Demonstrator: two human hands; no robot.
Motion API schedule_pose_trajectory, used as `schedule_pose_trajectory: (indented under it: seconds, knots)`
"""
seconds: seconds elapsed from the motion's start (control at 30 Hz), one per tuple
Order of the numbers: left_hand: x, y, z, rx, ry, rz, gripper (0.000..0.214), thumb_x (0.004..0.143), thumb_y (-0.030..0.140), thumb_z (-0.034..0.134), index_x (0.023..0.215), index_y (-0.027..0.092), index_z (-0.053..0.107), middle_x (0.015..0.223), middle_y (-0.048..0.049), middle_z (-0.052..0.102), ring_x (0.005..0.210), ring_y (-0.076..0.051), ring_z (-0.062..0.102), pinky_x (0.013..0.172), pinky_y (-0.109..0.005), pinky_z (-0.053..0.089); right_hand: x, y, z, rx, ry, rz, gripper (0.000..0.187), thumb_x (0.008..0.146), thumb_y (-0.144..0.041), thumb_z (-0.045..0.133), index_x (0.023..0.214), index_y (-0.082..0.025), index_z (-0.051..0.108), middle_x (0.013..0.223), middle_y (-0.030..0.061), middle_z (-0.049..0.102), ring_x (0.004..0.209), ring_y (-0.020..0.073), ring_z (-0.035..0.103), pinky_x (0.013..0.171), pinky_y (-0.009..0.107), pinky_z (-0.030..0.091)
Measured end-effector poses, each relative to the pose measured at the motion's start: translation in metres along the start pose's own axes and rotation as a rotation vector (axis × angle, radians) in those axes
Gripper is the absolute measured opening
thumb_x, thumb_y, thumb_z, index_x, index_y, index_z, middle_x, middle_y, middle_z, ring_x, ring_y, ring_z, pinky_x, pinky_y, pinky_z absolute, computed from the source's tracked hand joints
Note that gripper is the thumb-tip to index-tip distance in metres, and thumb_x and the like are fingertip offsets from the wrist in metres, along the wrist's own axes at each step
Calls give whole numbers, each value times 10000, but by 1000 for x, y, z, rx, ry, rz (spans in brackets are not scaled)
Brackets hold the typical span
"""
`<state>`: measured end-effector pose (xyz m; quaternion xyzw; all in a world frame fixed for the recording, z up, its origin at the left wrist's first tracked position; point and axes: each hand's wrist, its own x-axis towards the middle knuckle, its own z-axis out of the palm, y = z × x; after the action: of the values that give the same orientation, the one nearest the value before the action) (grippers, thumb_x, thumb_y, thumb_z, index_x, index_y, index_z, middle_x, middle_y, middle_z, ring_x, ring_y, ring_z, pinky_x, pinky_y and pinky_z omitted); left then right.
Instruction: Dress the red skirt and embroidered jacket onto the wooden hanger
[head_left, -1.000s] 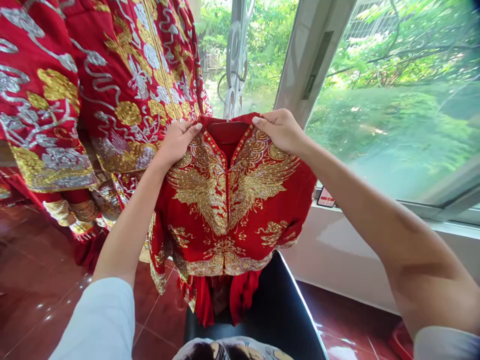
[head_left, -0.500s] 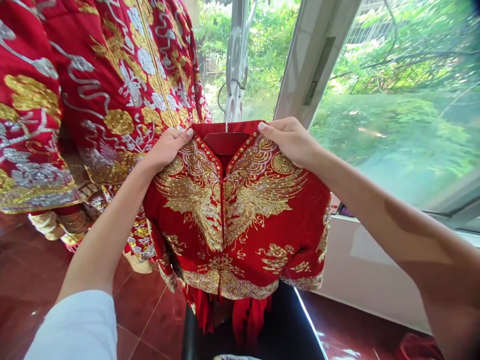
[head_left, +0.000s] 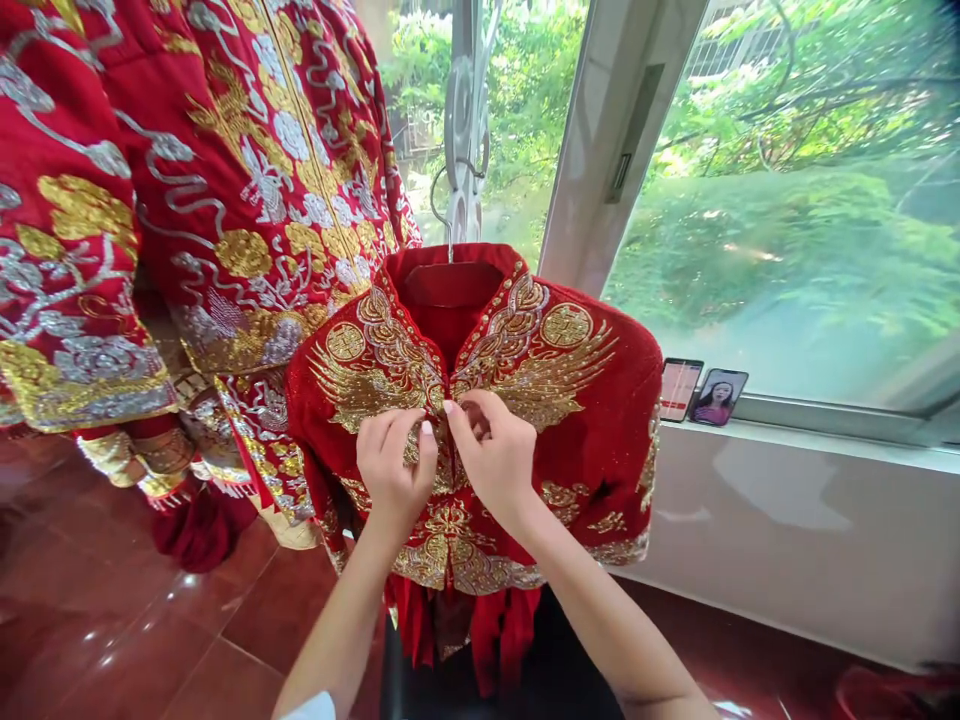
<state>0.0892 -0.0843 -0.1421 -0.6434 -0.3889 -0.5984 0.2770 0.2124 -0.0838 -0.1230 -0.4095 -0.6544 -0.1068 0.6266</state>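
A red jacket (head_left: 622, 370) with gold and silver embroidery hangs upright on a metal-hooked hanger (head_left: 450, 240). Both of my hands are at its front opening, just under the V of the collar. My left hand (head_left: 396, 465) has its fingers curled and the thumb close to the index finger at the left front edge. On the opposite edge, my right hand (head_left: 495, 450) pinches the fabric between thumb and bent fingers. The fingertips nearly meet at the centre seam, and any small fastener between them is hidden.
A larger red garment (head_left: 255, 180) with gold and silver embroidery stands at the left. Two phones (head_left: 681, 388) lean on the windowsill (head_left: 825, 445) at right. A black surface (head_left: 555, 670) lies below the jacket, above the red tiled floor (head_left: 135, 620).
Both hands have let go of the collar's shoulder sides and moved down and inward to the front opening. The view has shifted slightly, bringing the phones into sight.
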Motion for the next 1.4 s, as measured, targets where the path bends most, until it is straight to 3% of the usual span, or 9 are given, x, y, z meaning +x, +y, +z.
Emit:
schedule_pose_trajectory:
  seconds: [0.13, 0.33, 0.53, 0.67, 0.83, 0.97, 1.17, 1.27, 1.4]
  knots:
    - [-9, 1, -5, -24, -41, -134, 131, 877, 188, 520, 895, 160, 647, 831, -60, 673, 796, -177, 593, 756, -312, 446, 14, 3, 11, -136, 34, -136, 298, 935, -273, 505, 1170, -151, 641, 690, 12, 688, 518, 83, 556, 529, 203, 401]
    - [-3, -4, -3, -77, -111, -241, 158, 893, 233, 507, 922, 172, 650, 871, -52, 678, 822, -181, 592, 772, -320, 446, 19, 16, 20, -136, 181, -331, 191, 917, -164, 529, 819, -150, 692, 616, 10, 650, 553, 87, 573, 544, 203, 400]
    - [21, 1, 11, -162, -179, -339, 190, 905, 336, 503, 874, 183, 612, 840, -40, 645, 814, -185, 565, 778, -332, 440, 4, 19, 20, -128, 147, -402, 144, 916, -114, 504, 838, -157, 618, 752, 44, 649, 695, 124, 566, 623, 228, 424]
    - [27, 4, 17, -159, -215, -394, 307, 837, 465, 588, 941, 180, 543, 905, -57, 589, 870, -209, 534, 822, -370, 442, -51, 43, 12, -232, -106, -564, 240, 905, -89, 489, 685, -178, 525, 632, 20, 552, 613, 142, 472, 550, 263, 349]
    - [13, 8, 27, -23, -276, -388, 705, 734, 540, 682, 1275, 187, 398, 1233, -155, 463, 1176, -314, 428, 1006, -510, 353, -166, 80, -5, -201, -474, -638, 247, 904, -54, 392, 772, -148, 578, 766, 62, 616, 717, 168, 538, 593, 278, 400]
    - [3, 4, 32, 69, -268, -332, 645, 799, 486, 631, 1314, 178, 396, 1279, -181, 412, 1233, -331, 391, 1052, -528, 297, -235, 91, -15, -141, -693, -605, 270, 926, -84, 373, 761, -171, 568, 713, 41, 587, 673, 157, 511, 552, 279, 381]
    - [-3, -16, 33, 159, -232, -309, 691, 814, 539, 576, 1368, 174, 384, 1377, -205, 363, 1319, -357, 321, 1104, -536, 216, -289, 108, -28, -103, -803, -608, 311, 932, -79, 360, 715, -155, 569, 692, 48, 605, 612, 143, 509, 515, 271, 371]
    - [0, -31, 22, 207, -255, -322, 852, 741, 635, 613, 1402, 163, 357, 1456, -228, 281, 1381, -404, 221, 1111, -584, 177, -277, 109, -49, -120, -813, -544, 324, 924, -62, 361, 689, -156, 563, 637, 30, 593, 566, 138, 509, 495, 275, 368]
    - [25, -49, -9, 183, -172, -306, 969, 706, 713, 603, 1458, 192, 283, 1561, -160, 120, 1446, -383, 52, 1155, -572, 78, -186, 88, -79, -92, -635, -464, 151, 907, -261, 520, 811, -179, 603, 758, 35, 668, 648, 146, 584, 579, 279, 443]
